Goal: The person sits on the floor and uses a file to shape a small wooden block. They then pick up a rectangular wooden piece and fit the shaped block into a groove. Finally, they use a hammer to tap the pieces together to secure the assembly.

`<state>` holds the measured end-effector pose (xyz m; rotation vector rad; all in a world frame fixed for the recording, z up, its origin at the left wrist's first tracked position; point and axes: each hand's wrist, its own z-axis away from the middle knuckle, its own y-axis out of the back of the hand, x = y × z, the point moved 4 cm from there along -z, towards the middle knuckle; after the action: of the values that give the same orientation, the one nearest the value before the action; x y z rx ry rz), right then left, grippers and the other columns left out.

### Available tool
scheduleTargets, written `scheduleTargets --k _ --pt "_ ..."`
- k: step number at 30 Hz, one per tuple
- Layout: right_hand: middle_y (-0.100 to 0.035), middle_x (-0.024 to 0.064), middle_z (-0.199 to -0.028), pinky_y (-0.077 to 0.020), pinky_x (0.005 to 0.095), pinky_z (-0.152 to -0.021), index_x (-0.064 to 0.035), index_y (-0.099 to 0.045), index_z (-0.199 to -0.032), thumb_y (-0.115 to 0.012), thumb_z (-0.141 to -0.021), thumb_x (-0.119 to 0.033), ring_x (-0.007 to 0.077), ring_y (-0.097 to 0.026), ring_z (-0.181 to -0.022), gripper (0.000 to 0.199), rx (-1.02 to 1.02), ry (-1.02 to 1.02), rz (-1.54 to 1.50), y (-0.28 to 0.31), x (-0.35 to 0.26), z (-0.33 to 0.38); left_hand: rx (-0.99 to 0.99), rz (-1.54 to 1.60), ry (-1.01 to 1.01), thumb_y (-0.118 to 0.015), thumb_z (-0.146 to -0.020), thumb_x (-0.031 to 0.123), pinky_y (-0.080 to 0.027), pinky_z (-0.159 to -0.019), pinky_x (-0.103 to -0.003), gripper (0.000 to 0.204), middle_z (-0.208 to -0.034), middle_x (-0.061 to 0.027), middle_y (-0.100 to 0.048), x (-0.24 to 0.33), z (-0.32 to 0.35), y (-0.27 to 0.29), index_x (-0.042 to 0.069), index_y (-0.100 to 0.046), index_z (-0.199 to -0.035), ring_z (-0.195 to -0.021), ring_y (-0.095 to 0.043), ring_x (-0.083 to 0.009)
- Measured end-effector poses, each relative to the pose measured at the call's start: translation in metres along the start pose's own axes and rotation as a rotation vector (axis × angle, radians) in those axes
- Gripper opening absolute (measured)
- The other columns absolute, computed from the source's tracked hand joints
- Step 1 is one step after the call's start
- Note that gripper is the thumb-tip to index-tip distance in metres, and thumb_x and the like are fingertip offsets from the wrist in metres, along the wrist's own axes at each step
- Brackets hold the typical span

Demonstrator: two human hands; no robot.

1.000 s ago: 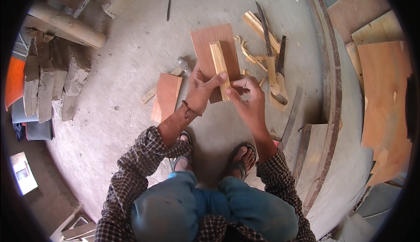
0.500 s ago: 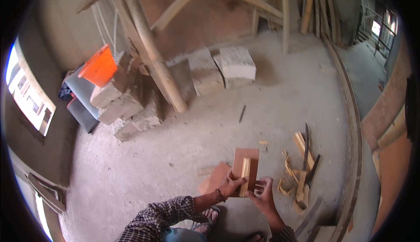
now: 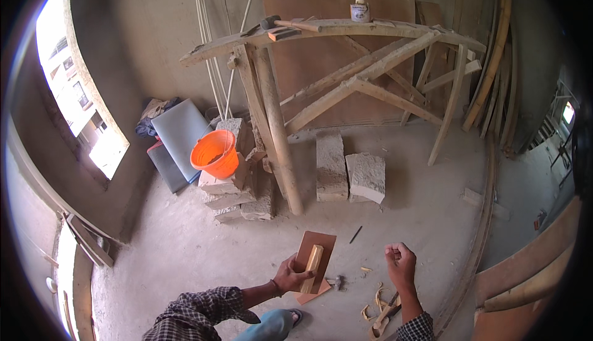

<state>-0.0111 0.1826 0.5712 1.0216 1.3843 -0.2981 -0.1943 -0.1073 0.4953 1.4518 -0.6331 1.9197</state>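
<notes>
My left hand [image 3: 289, 275] grips a brown flat board with a pale wooden strip as its handle [image 3: 313, 267], much like a plasterer's float. It is tilted in the air, with my fingers at the strip and the board's edge. To the right, apart from it, my right hand [image 3: 401, 262] is raised with its fingers curled in; what they hold, if anything, is hidden. Below the held board, another brown piece of board [image 3: 314, 296] lies on the floor beside a hammer [image 3: 336, 282]. A wooden-handled tool [image 3: 382, 324] lies among wood shavings [image 3: 367, 312], below my right hand.
A thin dark rod [image 3: 356, 235] lies ahead on the floor. Beyond stand concrete blocks [image 3: 332, 171], an orange bucket [image 3: 215, 156] on stacked blocks, and a timber trestle [image 3: 383, 29] bearing a mallet [image 3: 270, 22] and a white tin [image 3: 359, 12]. Long planks [image 3: 494, 63] lean at the far right.
My view has tilted up, showing the trestle top. My right hand has left the board and moved right, fingers curling in. My left hand still holds the board with its strip.
</notes>
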Motion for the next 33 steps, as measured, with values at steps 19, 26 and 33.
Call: scheduleTargets --k 19,26,33 --pt "-0.073 0.0152 -0.095 -0.0571 0.0418 -0.08 -0.0048 -0.075 -0.109 -0.071 -0.09 -0.004 0.0327 -0.072 -0.089 0.019 -0.389 0.938 0.216 -0.509 -0.663 -0.468 0.369 -0.04 0.045 -0.091 -0.075 0.045 -0.056 -0.089 -0.037 0.07 -0.109 -0.0145 -0.072 0.178 -0.012 0.316 0.001 -0.062 -0.122 -0.099 -0.071 -0.0226" --pt "-0.065 0.0107 -0.112 -0.0534 0.0461 -0.091 -0.0148 -0.072 -0.123 -0.067 -0.093 -0.003 0.0349 -0.066 -0.104 0.033 -0.585 1.025 0.453 -0.683 -0.705 -0.539 0.518 -0.058 0.085 -0.089 -0.073 0.052 -0.055 -0.078 -0.04 0.069 -0.097 -0.0162 -0.07 0.172 -0.035 0.393 0.003 -0.063 -0.114 -0.086 -0.07 -0.0302" --pt "-0.065 0.01 -0.107 -0.0535 0.045 -0.088 -0.0129 -0.075 -0.115 -0.07 -0.092 -0.006 0.0337 -0.066 -0.101 0.024 -0.702 1.015 0.513 -0.715 -0.706 -0.565 0.458 -0.064 0.157 -0.089 -0.072 0.052 -0.055 -0.076 -0.039 0.069 -0.095 -0.0163 -0.071 0.193 -0.054 0.426 0.003 -0.063 -0.112 -0.085 -0.07 -0.0295"
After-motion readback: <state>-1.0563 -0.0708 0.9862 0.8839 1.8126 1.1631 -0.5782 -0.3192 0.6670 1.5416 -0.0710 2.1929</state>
